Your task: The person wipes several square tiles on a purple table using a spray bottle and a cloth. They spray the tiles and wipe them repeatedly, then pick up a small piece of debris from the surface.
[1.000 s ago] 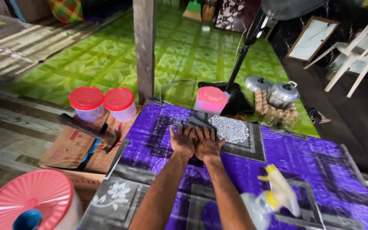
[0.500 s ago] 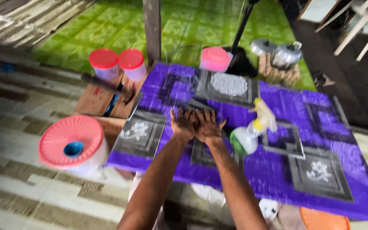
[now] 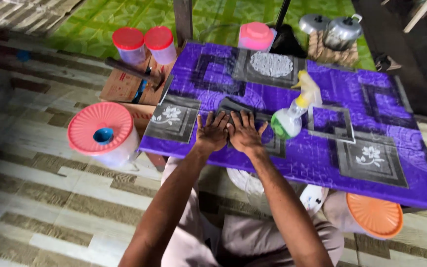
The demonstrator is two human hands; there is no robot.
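Both hands (image 3: pixel 228 132) press a dark cloth (image 3: pixel 233 106) (purple tablecloth (image 3: pixel 332 163)).

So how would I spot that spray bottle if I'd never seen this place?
Find the low table under the purple and grey patterned cloth. Just right of the person's right hand, which lies flat on a dark rag, stands the spray bottle. It is the only clear bottle on the cloth, with green liquid and a yellow trigger top; the red-lidded tubs sit off the table.

A dark grey cloth (image 3: pixel 229 107) lies flat and folded on the purple patterned bench (image 3: pixel 332 163), mostly covered by two palms. Only its far edge and corners show. It sits just beside the spray bottle (image 3: pixel 292 112), near the bench's front edge.
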